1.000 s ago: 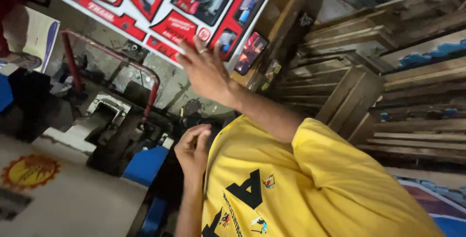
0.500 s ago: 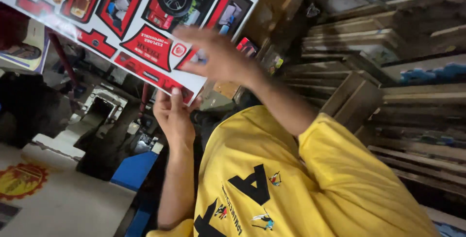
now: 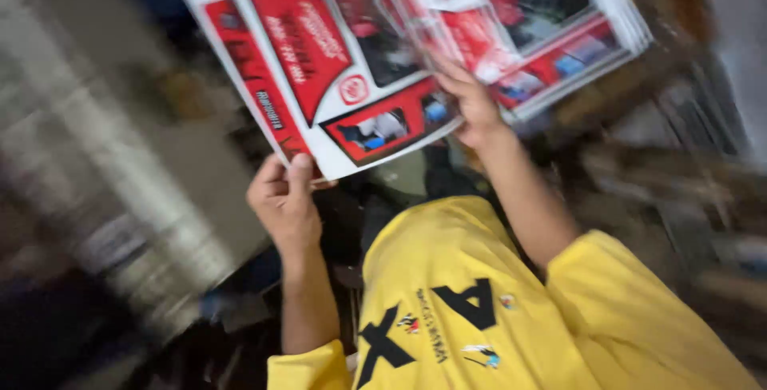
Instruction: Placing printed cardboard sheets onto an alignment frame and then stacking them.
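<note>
The printed sheet (image 3: 351,78), in the upper centre of the frame, is pinched at its lower corner by the left hand (image 3: 284,202). The right hand (image 3: 471,102) is pressed flat underneath, its grip open.

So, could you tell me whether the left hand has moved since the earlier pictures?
Yes. The left hand has risen from beside the yellow shirt to grip the lower edge of the printed sheets.
</note>
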